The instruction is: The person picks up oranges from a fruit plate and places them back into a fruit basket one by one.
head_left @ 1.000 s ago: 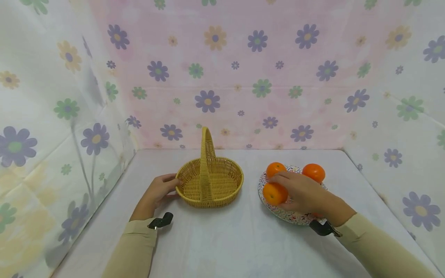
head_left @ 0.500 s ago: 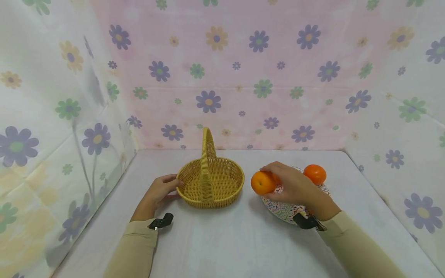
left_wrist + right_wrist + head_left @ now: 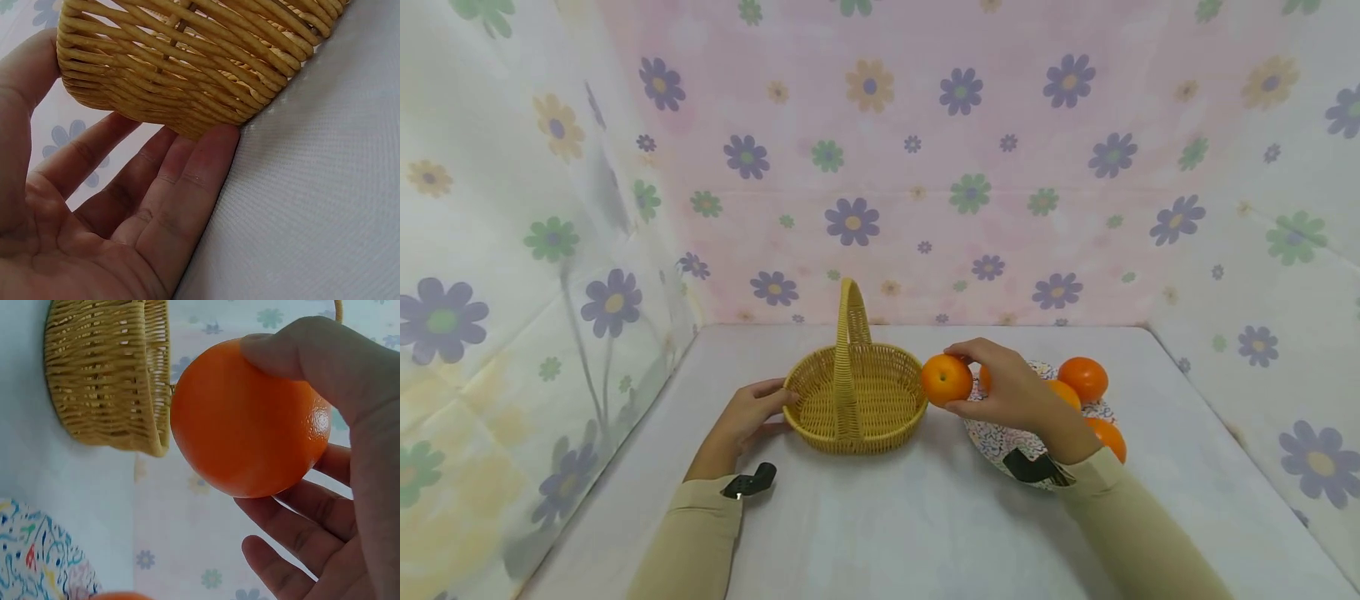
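Observation:
A yellow wicker basket (image 3: 880, 400) with a tall arched handle stands on the white cloth, nothing inside it. My left hand (image 3: 752, 417) holds its left end; in the left wrist view the thumb lies at the rim and the fingers (image 3: 194, 169) touch the woven side low down near the cloth. Between thumb and fingers, my right hand (image 3: 1011, 392) grips an orange (image 3: 946, 380), raised close to the basket's right rim. The right wrist view shows the orange (image 3: 250, 419) whole and glossy, the thumb on one side and fingertips on the other.
Right of the basket is a plate (image 3: 1000, 437) with a colourful speckled pattern, partly hidden by my right hand and wrist. Several more oranges (image 3: 1083, 380) lie on it. Flower-printed cloth (image 3: 910, 167) walls the table at the back and both sides.
My right hand has lifted the orange off the plate and carried it left to the basket's right rim, uncovering other oranges. The left hand stays at the basket.

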`<state>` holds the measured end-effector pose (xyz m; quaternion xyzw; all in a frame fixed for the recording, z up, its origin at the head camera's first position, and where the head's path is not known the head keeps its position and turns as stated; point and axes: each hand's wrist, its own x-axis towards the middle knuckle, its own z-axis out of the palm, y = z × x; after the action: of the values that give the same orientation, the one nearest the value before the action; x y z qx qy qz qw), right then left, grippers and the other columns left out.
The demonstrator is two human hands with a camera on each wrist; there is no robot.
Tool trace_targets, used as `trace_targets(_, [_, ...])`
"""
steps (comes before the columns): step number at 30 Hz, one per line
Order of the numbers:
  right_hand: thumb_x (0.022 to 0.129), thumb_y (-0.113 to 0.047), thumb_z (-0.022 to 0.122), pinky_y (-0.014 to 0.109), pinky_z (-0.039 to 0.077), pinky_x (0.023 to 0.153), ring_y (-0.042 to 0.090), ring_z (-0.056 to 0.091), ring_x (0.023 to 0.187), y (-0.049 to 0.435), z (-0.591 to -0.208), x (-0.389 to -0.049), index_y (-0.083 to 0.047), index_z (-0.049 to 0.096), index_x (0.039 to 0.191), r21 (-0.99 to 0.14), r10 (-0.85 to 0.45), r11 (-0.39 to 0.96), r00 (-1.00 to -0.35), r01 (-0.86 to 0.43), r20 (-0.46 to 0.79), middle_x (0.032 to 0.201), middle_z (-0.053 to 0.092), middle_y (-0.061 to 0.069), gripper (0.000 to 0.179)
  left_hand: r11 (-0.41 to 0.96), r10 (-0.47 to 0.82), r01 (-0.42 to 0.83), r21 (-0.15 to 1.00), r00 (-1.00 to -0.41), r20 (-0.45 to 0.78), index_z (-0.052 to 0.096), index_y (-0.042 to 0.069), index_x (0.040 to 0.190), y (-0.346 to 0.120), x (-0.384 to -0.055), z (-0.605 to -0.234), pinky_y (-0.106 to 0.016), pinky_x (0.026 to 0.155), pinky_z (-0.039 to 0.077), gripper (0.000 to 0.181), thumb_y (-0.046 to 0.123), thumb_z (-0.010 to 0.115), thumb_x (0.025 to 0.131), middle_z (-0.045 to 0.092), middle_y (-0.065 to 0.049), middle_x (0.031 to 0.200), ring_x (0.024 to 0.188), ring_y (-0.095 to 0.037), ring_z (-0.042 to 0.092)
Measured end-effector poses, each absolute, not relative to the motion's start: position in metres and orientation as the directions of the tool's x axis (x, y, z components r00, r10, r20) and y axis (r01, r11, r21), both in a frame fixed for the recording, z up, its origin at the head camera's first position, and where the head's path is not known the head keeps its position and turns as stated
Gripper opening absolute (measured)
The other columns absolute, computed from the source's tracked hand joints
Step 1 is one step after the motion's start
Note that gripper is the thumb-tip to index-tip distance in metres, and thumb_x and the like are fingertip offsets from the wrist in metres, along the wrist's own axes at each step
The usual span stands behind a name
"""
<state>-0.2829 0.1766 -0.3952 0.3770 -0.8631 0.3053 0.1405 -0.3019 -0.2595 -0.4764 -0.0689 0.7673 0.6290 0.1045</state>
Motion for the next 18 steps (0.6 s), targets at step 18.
trace_targets(18, [0.080, -0.039, 0.088, 0.039, 0.056, 0.105, 0.015, 0.065, 0.115, 0.122, -0.401, -0.297, -0.014, 0.060, 0.137, -0.502, -0.573, 0.574, -0.755, -0.647, 0.318, 0.134, 0.065, -0.003, 0.068, 0.166, 0.028, -0.234, 0.958, -0.970, -0.242, 0.051, 0.007, 0.151, -0.262, -0.303, -0.478, -0.040, 0.093, 0.063, 0.065, 0.030, 0.073, 0.094, 0.053, -0.017, 0.152, 0.120, -0.024, 0.066])
